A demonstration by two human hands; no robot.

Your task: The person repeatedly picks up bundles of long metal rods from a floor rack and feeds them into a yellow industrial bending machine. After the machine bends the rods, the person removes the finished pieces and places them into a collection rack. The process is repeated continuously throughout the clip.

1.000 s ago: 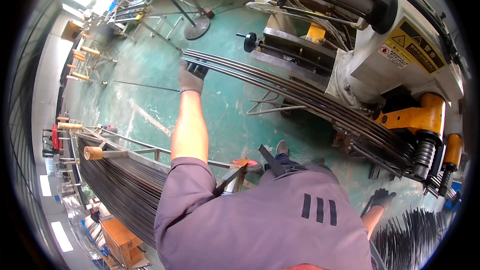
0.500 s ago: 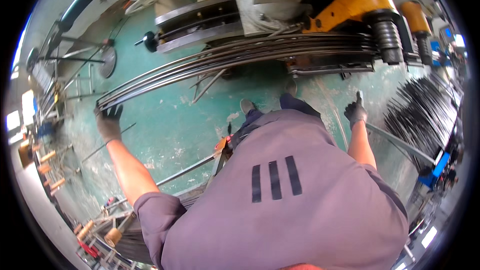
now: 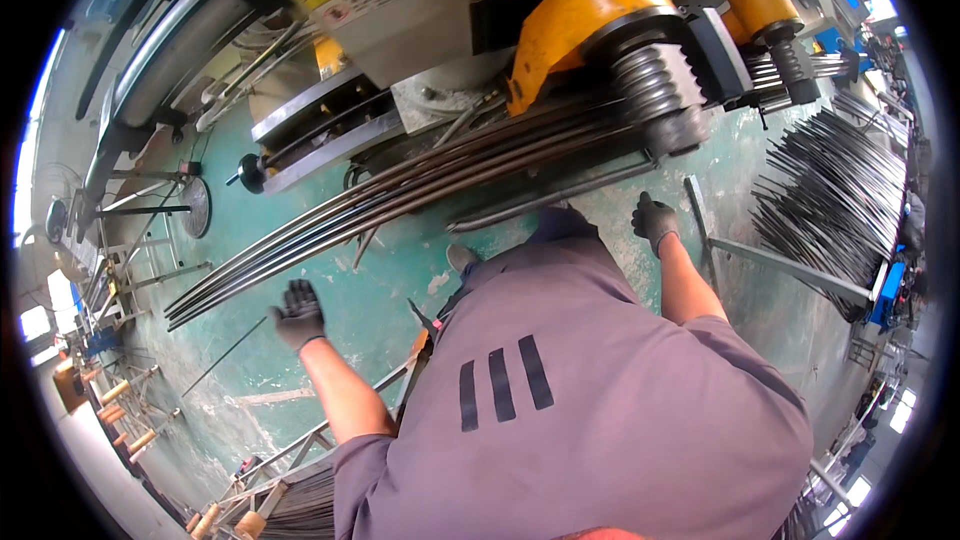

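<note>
A bundle of long, dark metal rods (image 3: 400, 188) runs from the machine at the upper right to free ends at the left. My left hand (image 3: 298, 315), in a dark grey glove, is below the left part of the bundle, apart from it. Its fingers are extended and the palm is empty. My right hand (image 3: 654, 221), gloved alike, hangs right of my body with loosely bent fingers apart and nothing in them. It is nearest to the machine's ridged metal cylinder (image 3: 655, 90), under a yellow housing (image 3: 590, 10), without touching it.
A metal-framed rack (image 3: 790, 270) stands at the right beside a large pile of thin dark rods (image 3: 835, 205). Another frame (image 3: 300, 455) with rods is at the lower left. A single thin rod (image 3: 225, 355) lies on the green floor (image 3: 330, 340). A round-based stand (image 3: 197, 208) is at the far left.
My left hand has let go of the rods' left ends and drawn in toward my body. My right hand has moved left in the picture. The view has shifted, and the machine looks closer.
</note>
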